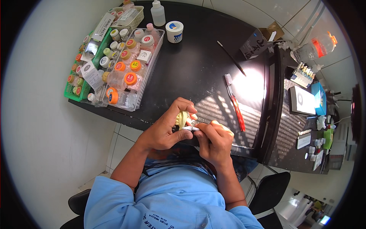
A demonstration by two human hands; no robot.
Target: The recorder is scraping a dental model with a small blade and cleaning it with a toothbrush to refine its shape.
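Note:
My left hand is closed around a pale yellow dental cast, its row of teeth showing between thumb and fingers. Close against the cast, my right hand pinches a slim white tapered piece. The tip of that piece lies by my left thumb; its exact kind is too small to make out. Both hands are over the near edge of the black table. Pale crumbs and dust are scattered on the tabletop just beyond them.
A red toothbrush and a thin black stick lie to the right. Baskets of capped jars stand at the left, beside a white tub and a squeeze bottle. A raised black ledge borders the right side.

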